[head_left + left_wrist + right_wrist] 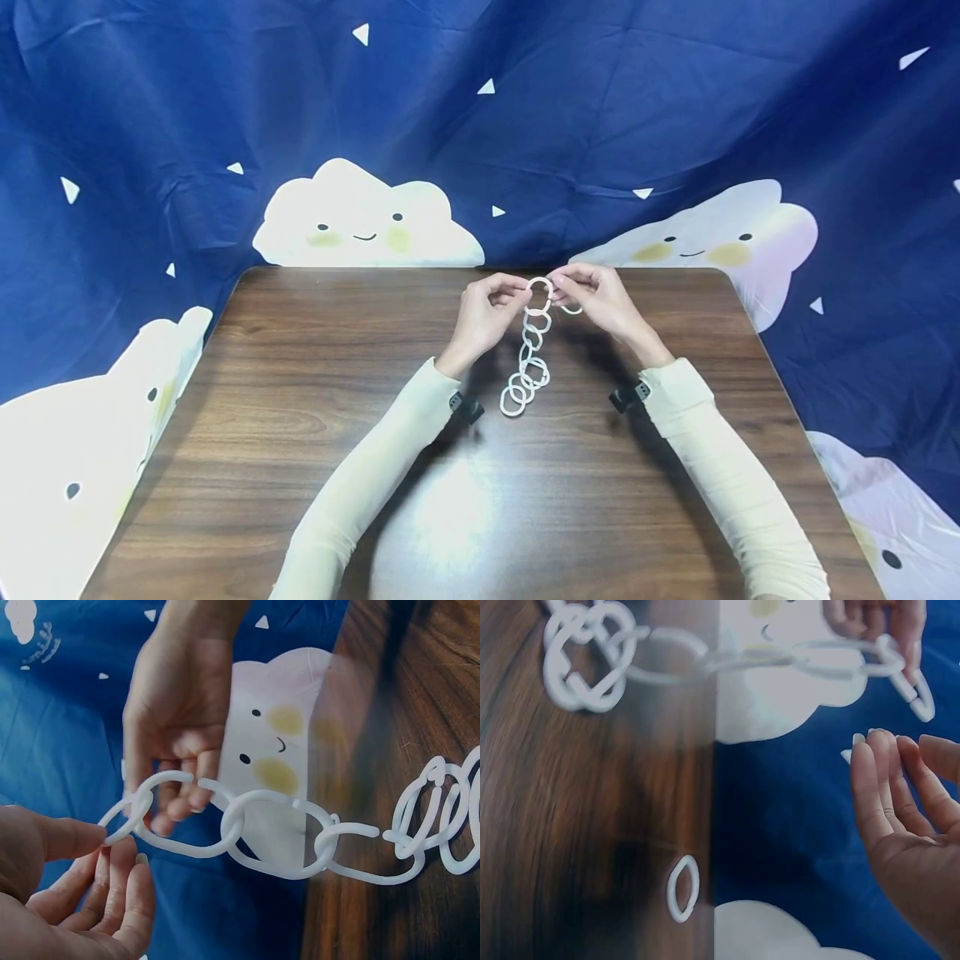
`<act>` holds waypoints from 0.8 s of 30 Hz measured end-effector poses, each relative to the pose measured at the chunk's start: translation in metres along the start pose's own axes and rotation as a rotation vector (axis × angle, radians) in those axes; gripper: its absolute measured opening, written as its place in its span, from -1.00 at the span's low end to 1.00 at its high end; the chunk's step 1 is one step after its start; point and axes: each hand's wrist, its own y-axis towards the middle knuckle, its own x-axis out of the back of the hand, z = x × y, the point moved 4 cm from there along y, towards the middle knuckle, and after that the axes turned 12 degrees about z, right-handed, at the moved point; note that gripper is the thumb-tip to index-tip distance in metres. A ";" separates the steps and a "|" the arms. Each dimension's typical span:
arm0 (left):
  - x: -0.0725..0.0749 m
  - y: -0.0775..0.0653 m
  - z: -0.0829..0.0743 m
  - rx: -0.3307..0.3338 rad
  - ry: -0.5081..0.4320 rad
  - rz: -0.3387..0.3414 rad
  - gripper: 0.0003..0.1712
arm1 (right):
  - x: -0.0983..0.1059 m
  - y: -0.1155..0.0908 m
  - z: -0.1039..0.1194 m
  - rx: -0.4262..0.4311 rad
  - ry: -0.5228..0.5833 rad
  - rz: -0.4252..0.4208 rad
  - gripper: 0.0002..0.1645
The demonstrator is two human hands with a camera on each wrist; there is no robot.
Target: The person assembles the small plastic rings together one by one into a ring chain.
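Observation:
A chain of white plastic links (532, 337) hangs from my left hand (487, 310), and its lower links lie bunched on the table. In the left wrist view, thumb and forefinger of the left hand (82, 881) pinch the top link (118, 819). Several links show a small gap in their ring. My right hand (603, 300) is close beside the top link, its fingers loosely bent. Seen from the right wrist, the right hand (911, 799) holds nothing visible, and the end link (923, 697) is just beyond its fingertips.
A single loose white link (682, 889) lies on the wooden table (300, 433) near its far edge, partly behind the right hand in the head view. Behind the table hangs a blue cloth (525, 125) printed with smiling clouds.

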 end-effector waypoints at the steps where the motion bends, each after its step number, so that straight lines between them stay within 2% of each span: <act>1: 0.000 0.000 0.000 -0.004 -0.005 -0.002 -0.82 | 0.002 0.002 -0.003 -0.005 -0.011 0.001 -0.64; 5: 0.001 0.001 -0.001 -0.009 -0.024 -0.005 -0.81 | 0.011 0.007 -0.016 -0.037 -0.078 -0.008 -0.64; 9: 0.002 0.002 -0.001 -0.021 -0.044 -0.003 -0.80 | 0.019 0.010 -0.028 -0.112 -0.198 -0.037 -0.65; 13: 0.004 0.002 -0.001 -0.031 -0.050 -0.006 -0.81 | 0.028 0.013 -0.041 -0.177 -0.354 -0.060 -0.69; 18: 0.005 0.002 0.001 -0.022 -0.063 -0.009 -0.81 | 0.042 0.016 -0.058 -0.200 -0.544 -0.077 -0.68; 24: 0.004 -0.001 0.002 -0.008 -0.075 -0.008 -0.80 | 0.052 0.016 -0.074 -0.249 -0.610 -0.063 -0.56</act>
